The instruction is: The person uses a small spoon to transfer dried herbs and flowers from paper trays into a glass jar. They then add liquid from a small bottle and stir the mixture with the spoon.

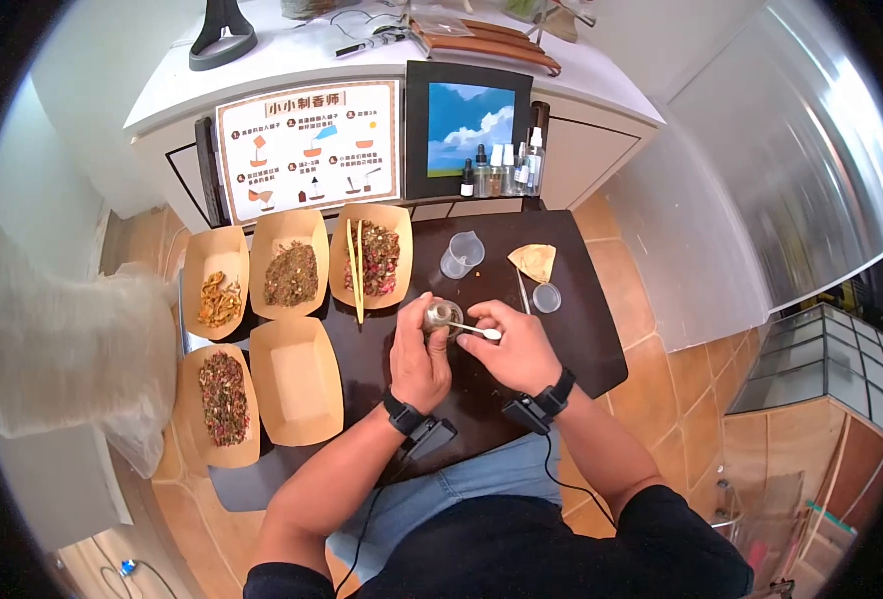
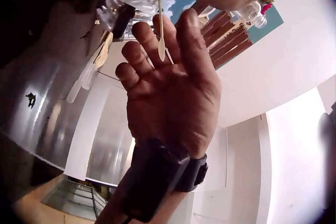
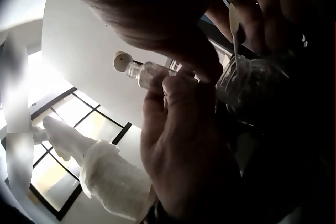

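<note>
In the head view my left hand (image 1: 420,359) grips a small clear glass jar (image 1: 443,313) over the front of the table. A small pale spoon (image 1: 489,333) slants out of the jar, its bowl end outward, toward my right hand (image 1: 516,347). That hand is cupped beside the jar, thumb and fingers parted around the spoon. In the left wrist view the right hand's palm (image 2: 170,98) faces the camera with loosely bent fingers, the spoon (image 2: 161,50) passing in front of them. The right wrist view is dark; the jar (image 3: 254,85) shows partly there.
Paper trays hold dried orange pieces (image 1: 220,299), brown bits (image 1: 292,275) and dried petals (image 1: 224,399); one tray (image 1: 295,379) is bare inside. Yellow tongs (image 1: 356,270) lie across another. Beyond the hands are a plastic cup (image 1: 462,256), folded paper (image 1: 533,262), a round lid (image 1: 546,298) and bottles (image 1: 506,170).
</note>
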{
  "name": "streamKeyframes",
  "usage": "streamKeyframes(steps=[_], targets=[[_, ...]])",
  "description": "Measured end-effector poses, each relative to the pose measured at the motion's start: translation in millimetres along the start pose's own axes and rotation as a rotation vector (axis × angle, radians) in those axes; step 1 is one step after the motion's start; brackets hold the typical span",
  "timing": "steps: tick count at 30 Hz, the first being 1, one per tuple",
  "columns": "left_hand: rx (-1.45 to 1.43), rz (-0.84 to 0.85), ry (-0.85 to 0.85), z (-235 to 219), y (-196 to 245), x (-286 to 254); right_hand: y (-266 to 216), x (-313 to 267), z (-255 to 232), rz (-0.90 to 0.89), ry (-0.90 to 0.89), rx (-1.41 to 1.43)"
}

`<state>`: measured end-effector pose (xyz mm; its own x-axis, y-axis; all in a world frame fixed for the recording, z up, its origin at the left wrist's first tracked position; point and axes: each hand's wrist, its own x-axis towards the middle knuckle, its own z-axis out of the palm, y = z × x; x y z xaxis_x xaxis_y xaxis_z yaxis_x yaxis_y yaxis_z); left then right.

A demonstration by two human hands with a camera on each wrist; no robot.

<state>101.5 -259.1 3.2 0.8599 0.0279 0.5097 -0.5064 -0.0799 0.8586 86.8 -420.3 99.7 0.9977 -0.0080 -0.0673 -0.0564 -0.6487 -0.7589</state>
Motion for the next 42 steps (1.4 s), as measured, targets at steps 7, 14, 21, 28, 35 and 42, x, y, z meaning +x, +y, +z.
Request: streamKeyframes(steps=[7, 14, 21, 28, 35, 42], targets=[[0.033, -0.015, -0.019, -2, 2, 1, 8, 3, 5, -0.012, 0.063, 0.14], [-0.006, -0.015, 0.005, -2, -3, 0, 25, 1, -35, 0.255, 0.026, 0.548], [0.023, 0.014, 0.137, -3, -11, 2, 40, -2, -33, 0.021, -0.15, 1.311], [0.16, 0.116, 0.15, -5, -4, 7, 9, 8, -12, -0.126, -0.264, 1.285], [0.2, 0.115, 0.136, -6, -2, 8, -7, 12, 1, -0.12, -0.096, 1.217], [0.207, 0.156, 0.125, -7, 2, 11, -5, 15, 8, -0.176, 0.038, 1.05]])
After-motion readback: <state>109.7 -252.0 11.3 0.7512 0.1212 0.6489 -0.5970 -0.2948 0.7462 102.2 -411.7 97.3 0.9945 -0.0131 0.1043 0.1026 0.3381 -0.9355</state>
